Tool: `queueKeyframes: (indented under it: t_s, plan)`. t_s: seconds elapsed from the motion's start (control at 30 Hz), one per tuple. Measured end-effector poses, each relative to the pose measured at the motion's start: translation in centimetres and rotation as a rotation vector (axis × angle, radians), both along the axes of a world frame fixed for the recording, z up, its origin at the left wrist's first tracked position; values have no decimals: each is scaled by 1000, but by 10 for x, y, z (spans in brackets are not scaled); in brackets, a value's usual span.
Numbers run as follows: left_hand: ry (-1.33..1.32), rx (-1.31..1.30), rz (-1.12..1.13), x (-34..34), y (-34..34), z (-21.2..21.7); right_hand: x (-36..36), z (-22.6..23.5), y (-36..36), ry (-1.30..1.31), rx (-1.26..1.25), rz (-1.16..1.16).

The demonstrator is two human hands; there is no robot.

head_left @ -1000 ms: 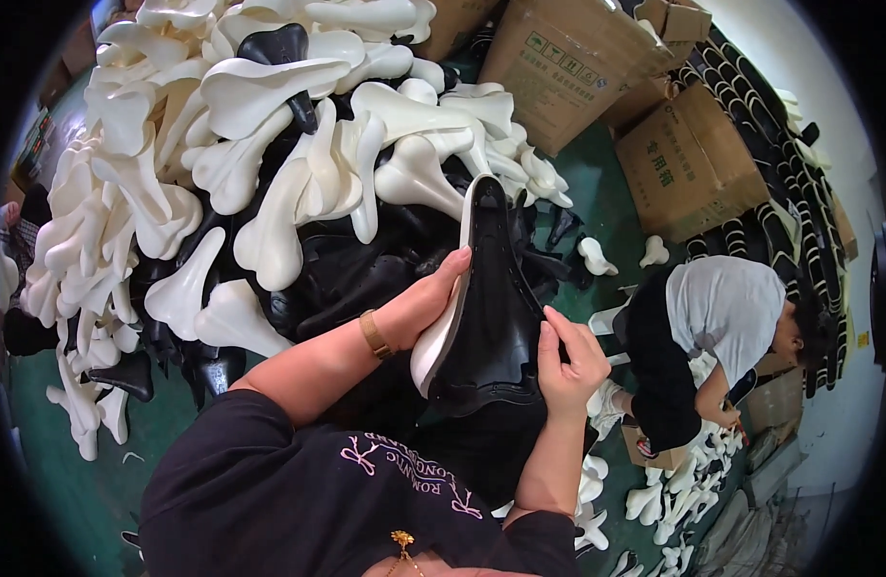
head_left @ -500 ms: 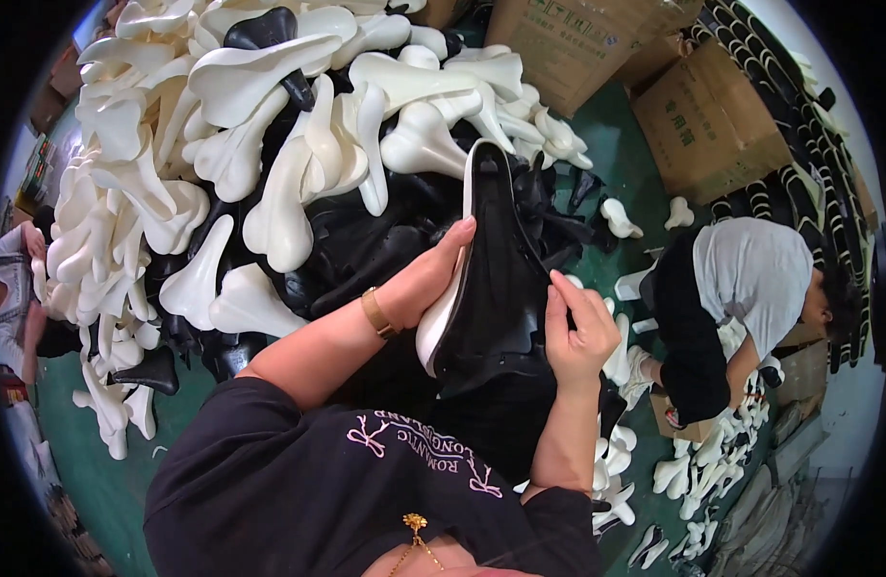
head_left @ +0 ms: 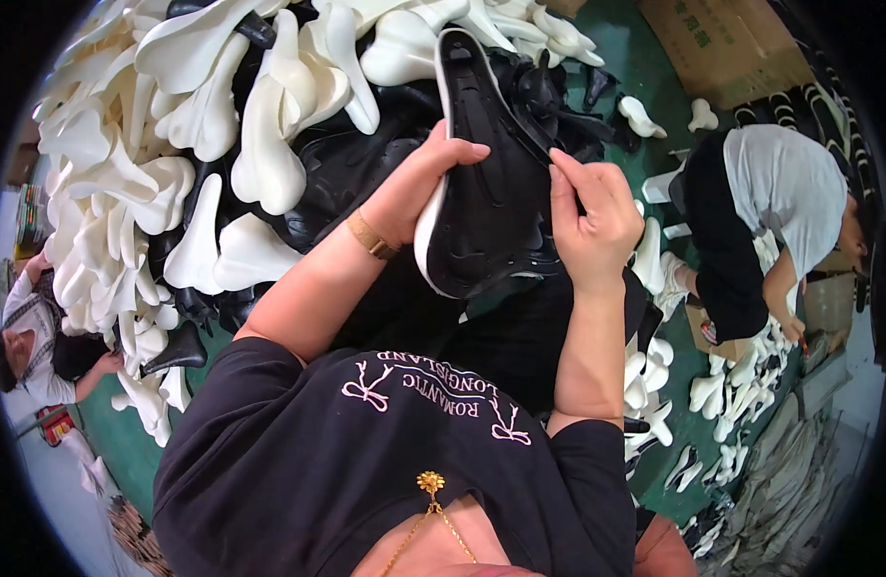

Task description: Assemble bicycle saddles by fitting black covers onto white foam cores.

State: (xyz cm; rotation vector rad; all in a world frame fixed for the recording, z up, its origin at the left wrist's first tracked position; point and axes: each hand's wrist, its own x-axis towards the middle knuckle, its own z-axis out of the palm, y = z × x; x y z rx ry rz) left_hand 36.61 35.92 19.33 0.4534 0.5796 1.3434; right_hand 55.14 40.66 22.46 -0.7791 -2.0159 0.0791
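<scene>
A bicycle saddle [head_left: 483,207], its black underside facing up and a white foam rim along its left edge, is held in front of me, narrow nose pointing away. My left hand [head_left: 431,178] grips its left side, the thumb lying over the black underside. At the saddle's right edge, my right hand [head_left: 597,216] pinches a thin black strip [head_left: 531,139] between thumb and forefinger. The strip stands slightly apart from the saddle's side; whether it is joined there I cannot tell. Beneath the saddle lies a heap of black saddle shells [head_left: 351,159].
White foam saddle pads [head_left: 270,144] are piled high at the left and far side. On the right a co-worker [head_left: 784,192] bends over more white pads [head_left: 741,385]. Another person [head_left: 49,332] is at the far left. A cardboard box [head_left: 726,48] stands at the back right.
The view has tilted, so the saddle and both hands sit higher in it. My left thumb now lies across the underside. The right hand still pinches the black edge; the left-side person shows more fully.
</scene>
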Motion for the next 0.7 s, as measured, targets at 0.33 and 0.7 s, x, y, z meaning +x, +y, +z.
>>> queueKeyframes:
  t_s: [0.33, 0.7]
  plan:
    - [-270, -228, -24, 3, -6, -5, -7, -11, -6, 35, -23, -75]
    - [-220, -133, 82, 0, -2, -21, 23, -49, -20, 1007, -1518, 444]
